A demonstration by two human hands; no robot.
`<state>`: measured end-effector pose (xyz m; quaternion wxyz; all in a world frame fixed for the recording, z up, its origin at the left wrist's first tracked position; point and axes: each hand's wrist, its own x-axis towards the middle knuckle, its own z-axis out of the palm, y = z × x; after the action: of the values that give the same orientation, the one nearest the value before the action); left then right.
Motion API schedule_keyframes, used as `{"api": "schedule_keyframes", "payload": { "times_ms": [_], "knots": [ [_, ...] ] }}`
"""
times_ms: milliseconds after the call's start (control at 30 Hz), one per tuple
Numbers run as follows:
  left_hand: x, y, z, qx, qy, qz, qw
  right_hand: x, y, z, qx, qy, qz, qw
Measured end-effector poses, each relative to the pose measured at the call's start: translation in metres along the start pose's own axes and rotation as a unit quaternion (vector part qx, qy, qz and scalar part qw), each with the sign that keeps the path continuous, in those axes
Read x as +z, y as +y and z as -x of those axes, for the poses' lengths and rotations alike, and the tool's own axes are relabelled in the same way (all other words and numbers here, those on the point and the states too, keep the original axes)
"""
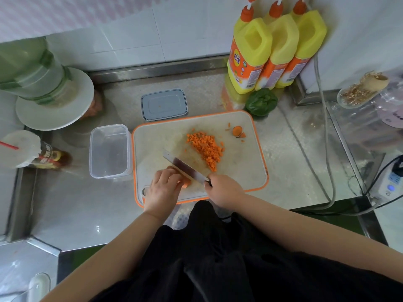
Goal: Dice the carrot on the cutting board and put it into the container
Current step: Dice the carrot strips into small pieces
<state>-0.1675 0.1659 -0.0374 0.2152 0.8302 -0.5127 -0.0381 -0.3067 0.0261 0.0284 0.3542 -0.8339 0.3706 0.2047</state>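
Note:
A white cutting board (244,168) with an orange rim lies on the steel counter. A heap of diced carrot (207,148) sits at its middle, and a carrot end (237,131) lies near its far right corner. My left hand (164,188) holds down the uncut carrot piece (185,183) at the board's near edge, fingers curled over it. My right hand (224,189) grips the handle of a cleaver (185,166), whose blade rests right against the left fingers. A clear, empty container (109,151) stands just left of the board.
The container's grey lid (164,105) lies behind the board. Three yellow detergent bottles (272,49) and a green leafy vegetable (261,102) stand at the back right. A white plate (54,101), a drink cup (19,149), cables (325,149) and a power strip (390,184) surround the area.

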Motion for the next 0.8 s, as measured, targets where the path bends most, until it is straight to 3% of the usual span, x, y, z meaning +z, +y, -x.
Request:
{"api": "schedule_keyframes", "payload": {
  "times_ms": [367, 567, 800],
  "knots": [
    [0.005, -0.009, -0.004, 0.07, 0.056, 0.03, 0.996, 0.008, -0.01, -0.006, -0.022, -0.045, 0.074, 0.996],
    [0.009, -0.004, -0.003, 0.029, 0.036, 0.024, 0.999, 0.007, -0.012, 0.001, -0.051, -0.007, 0.077, 0.996],
    [0.014, -0.006, -0.002, 0.017, 0.021, 0.023, 0.999, 0.005, -0.018, 0.003, -0.032, -0.02, 0.106, 0.994]
  ]
}}
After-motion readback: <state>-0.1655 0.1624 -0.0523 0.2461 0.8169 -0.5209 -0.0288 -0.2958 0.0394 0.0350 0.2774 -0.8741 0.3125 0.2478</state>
